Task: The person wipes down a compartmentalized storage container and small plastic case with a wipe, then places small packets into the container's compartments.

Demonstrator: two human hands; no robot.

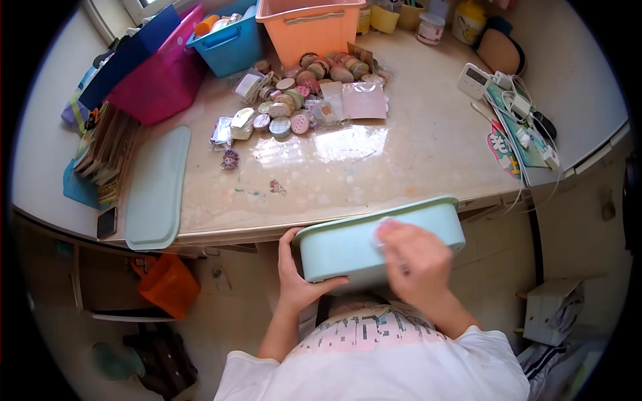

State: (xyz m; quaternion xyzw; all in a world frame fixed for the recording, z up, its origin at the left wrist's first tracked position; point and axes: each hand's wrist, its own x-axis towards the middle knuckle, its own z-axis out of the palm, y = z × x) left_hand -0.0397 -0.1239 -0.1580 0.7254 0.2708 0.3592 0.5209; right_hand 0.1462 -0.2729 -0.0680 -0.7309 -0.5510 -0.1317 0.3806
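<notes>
A mint-green plastic storage box is tipped on its side at the table's front edge, in front of my body. My left hand grips its left end, fingers at the rim and thumb along the lower edge. My right hand is blurred by motion against the outer face of the box. Its fingers are closed around a small white-and-pink wad, too smeared to name exactly. A matching mint-green lid lies flat on the left of the table.
Washi tape rolls and small packets lie in a heap mid-table. Behind them stand an orange bin, a blue basket and a magenta bin. A phone lies front left; cables and chargers are on the right.
</notes>
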